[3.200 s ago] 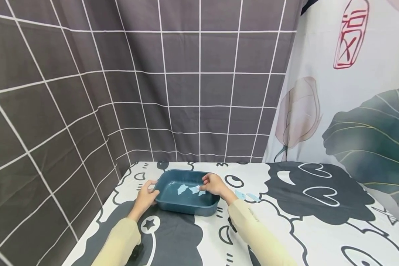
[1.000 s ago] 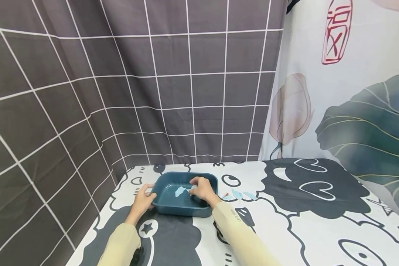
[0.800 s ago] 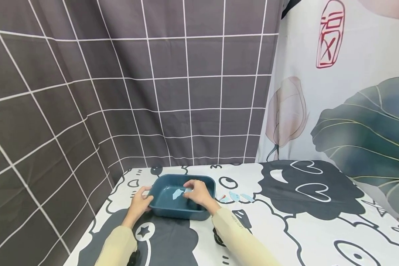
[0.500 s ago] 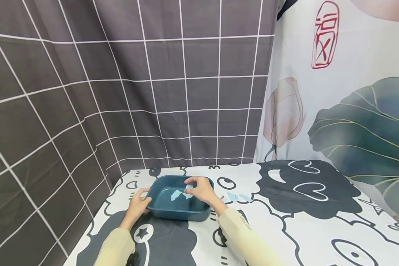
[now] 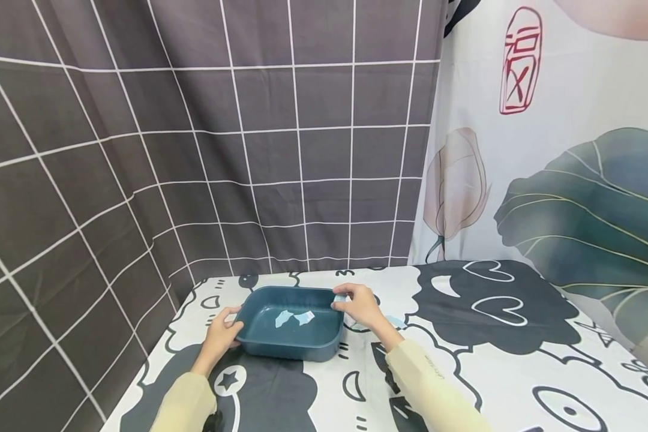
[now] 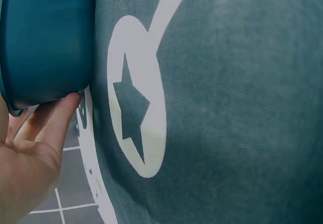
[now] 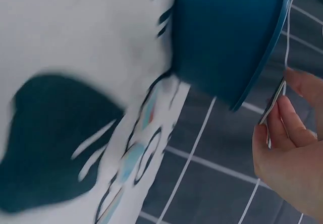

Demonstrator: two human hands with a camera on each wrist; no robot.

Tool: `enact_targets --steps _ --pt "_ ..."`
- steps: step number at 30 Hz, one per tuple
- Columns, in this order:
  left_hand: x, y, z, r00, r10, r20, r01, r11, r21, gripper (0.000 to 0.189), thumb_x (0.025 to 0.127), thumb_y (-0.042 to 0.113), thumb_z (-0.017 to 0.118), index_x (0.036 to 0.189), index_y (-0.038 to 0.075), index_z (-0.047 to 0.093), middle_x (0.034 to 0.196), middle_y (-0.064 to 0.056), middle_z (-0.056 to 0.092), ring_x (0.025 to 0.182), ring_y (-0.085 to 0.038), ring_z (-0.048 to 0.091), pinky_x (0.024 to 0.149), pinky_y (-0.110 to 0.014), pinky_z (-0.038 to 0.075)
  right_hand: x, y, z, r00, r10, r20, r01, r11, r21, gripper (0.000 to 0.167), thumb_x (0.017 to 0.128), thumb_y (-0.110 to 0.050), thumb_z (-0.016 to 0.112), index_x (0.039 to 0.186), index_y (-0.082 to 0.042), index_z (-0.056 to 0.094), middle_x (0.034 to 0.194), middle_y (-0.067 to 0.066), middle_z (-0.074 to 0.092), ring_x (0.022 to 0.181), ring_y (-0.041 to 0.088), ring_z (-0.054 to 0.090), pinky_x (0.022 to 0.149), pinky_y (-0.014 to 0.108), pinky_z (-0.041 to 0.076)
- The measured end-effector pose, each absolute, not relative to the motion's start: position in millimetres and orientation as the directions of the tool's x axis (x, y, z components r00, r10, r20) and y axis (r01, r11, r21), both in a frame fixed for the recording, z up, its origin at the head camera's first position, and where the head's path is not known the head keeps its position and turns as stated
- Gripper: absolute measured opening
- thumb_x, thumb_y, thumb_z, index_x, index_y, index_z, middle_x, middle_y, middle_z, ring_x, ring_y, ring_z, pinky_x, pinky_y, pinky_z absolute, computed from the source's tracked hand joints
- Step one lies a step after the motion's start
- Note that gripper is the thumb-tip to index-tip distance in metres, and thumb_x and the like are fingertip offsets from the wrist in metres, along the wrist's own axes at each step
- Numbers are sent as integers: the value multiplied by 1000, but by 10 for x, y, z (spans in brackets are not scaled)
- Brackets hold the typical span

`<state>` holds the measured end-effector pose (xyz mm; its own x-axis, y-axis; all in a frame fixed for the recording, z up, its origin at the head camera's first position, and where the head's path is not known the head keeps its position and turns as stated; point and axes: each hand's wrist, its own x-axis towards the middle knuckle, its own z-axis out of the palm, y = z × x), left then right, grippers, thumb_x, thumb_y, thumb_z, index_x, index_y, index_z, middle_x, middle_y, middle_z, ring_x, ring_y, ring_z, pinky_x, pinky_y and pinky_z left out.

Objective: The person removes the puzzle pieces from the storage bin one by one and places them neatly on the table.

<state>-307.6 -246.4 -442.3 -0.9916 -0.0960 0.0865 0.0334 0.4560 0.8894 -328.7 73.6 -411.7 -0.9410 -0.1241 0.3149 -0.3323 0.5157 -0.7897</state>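
Note:
A deep teal rectangular tub stands on the patterned cloth. My left hand grips its left end, thumb by the rim and fingers against the outer wall in the left wrist view. Two light-blue flat pieces, irregular in outline, lie on the tub floor: a left piece and a right piece. At the tub's right rim my right hand pinches another thin flat piece, seen edge-on in the right wrist view, between thumb and fingers.
Right of the tub, several similar pieces lie on the cloth; a pale-blue one shows in the right wrist view, and the right arm partly covers them in the head view. A dark gridded curtain hangs behind, a floral one at the right.
My right hand has moved right and up from inside the tub to its right rim, carrying a flat piece. Two pieces show in the tub now. My left hand keeps its grip.

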Motion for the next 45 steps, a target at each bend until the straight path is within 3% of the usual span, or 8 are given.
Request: enact_targets --steps 19,25,35,45 --pt "-3068 -2467 -4441 -992 -89 93 41 465 884 42 91 3 51 133 -5 47 124 -41 56 103 -48 66 70 -43 63 -3156 1794 -4329 -973 5 231 -165 681 -713 36 82 -11 69 114 5 68 117 24 69 120 48 56 102 57 47" --pt "-3087 -2468 -4446 -992 -75 97 52 459 887 42 91 3 52 132 -6 47 122 -41 57 100 -47 67 69 -42 63 -3104 2022 -4361 -982 36 183 -104 711 -695 38 83 -9 69 116 9 65 117 28 67 111 44 61 94 53 53" --pt "-3084 -2497 -4424 -993 -78 84 38 470 882 43 92 4 51 133 -6 45 125 -42 54 103 -49 65 71 -43 63 -3099 2145 -4407 -989 39 143 -69 734 -675 45 80 -10 72 118 12 62 122 31 63 120 50 55 99 57 49" --pt "-3087 -2485 -4438 -992 -86 95 44 466 884 42 91 3 52 132 -6 47 121 -41 57 97 -46 68 69 -42 63 -3119 2007 -4287 -985 20 173 -103 731 -674 41 82 -9 68 118 10 63 122 29 64 118 49 56 99 58 48"
